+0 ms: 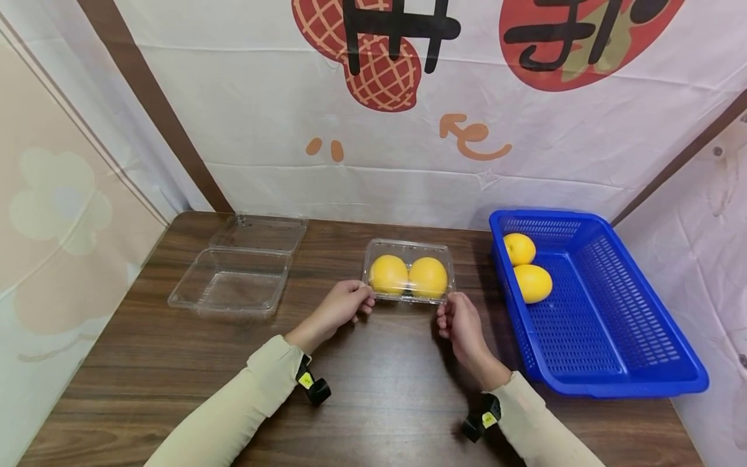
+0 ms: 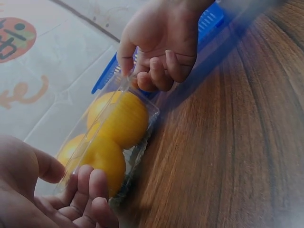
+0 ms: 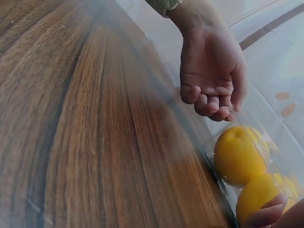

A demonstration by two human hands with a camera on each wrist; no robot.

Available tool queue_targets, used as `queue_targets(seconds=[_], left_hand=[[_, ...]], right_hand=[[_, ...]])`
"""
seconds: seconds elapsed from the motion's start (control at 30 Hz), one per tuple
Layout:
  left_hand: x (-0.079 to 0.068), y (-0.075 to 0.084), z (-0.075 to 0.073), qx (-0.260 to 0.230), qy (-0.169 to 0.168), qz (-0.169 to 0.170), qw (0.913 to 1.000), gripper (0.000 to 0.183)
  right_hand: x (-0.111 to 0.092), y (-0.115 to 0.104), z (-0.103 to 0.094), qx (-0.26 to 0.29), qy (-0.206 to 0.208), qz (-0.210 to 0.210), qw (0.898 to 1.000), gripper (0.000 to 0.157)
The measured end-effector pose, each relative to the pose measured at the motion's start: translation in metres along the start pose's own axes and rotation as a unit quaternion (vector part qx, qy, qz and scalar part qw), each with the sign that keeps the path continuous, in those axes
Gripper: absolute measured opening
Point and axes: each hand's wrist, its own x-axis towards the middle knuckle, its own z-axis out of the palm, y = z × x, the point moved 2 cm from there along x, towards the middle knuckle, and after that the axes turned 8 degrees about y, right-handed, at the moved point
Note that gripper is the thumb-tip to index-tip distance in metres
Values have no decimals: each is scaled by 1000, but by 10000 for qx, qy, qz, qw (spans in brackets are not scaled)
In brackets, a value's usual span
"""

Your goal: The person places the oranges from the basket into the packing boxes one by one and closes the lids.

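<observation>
A clear plastic clamshell box [image 1: 408,245] with its lid down over two round yellow fruits [image 1: 428,277] sits on the wooden table, near the back. My left hand [image 1: 343,303] pinches its near left corner between thumb and fingers. At the near right corner, my right hand [image 1: 463,324] pinches the rim in the same way. The left wrist view shows the right thumb and forefinger meeting on the lid's edge, the other fingers curled below. In the right wrist view the left hand [image 3: 213,71] holds its corner beside a yellow fruit [image 3: 240,154].
A second clear clamshell box [image 1: 233,288] lies open at the left, its lid folded back. On the right stands a blue perforated basket [image 1: 589,350] with two more yellow fruits [image 1: 532,283] along its left side. A printed cloth [image 1: 262,130] hangs behind the table [image 1: 373,389].
</observation>
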Motion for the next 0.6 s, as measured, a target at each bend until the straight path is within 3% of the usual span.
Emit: queue_targets(seconds=[0.6], left_hand=[[17, 11, 23, -241, -45, 45, 9997, 27]], right_hand=[[19, -9, 0, 923, 621, 212, 9936, 15]])
